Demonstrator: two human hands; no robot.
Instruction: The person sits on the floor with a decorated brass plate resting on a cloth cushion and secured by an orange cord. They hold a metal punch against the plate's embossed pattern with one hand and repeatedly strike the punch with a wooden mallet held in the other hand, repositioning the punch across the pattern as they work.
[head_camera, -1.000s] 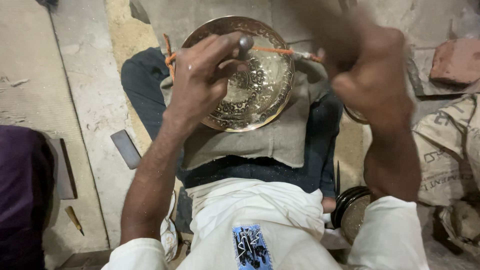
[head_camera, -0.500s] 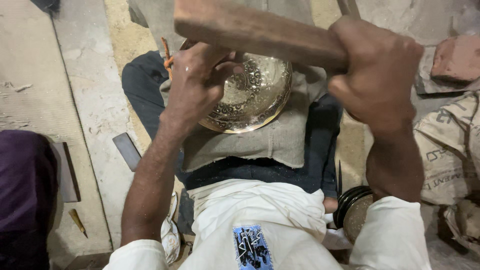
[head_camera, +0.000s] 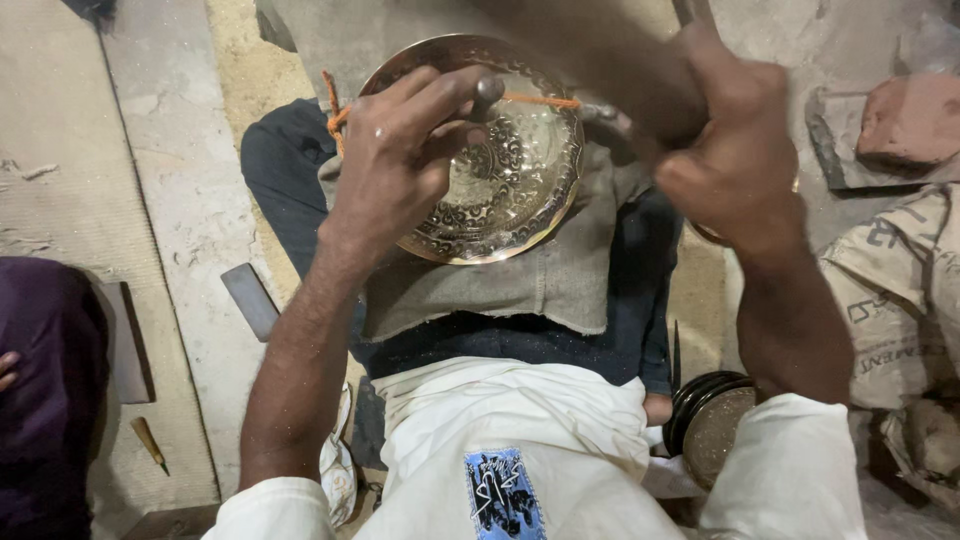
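1. There is a single view, from a camera worn on the person's head; no second view shares the scene.
2. It looks steeply down along the person's own chest and lap to the floor (head_camera: 180, 200) in front of them.
3. It sits close: the left hand (head_camera: 400, 160) and right hand (head_camera: 735, 165) fill much of the upper frame, the right one blurred.
4. The engraved brass plate (head_camera: 510, 180) on the lap lies just above the middle of the frame.
5. The frame's bottom edge cuts off the white shirt (head_camera: 520, 450); at the left edge, part of another person in dark purple clothing (head_camera: 40, 400) shows.
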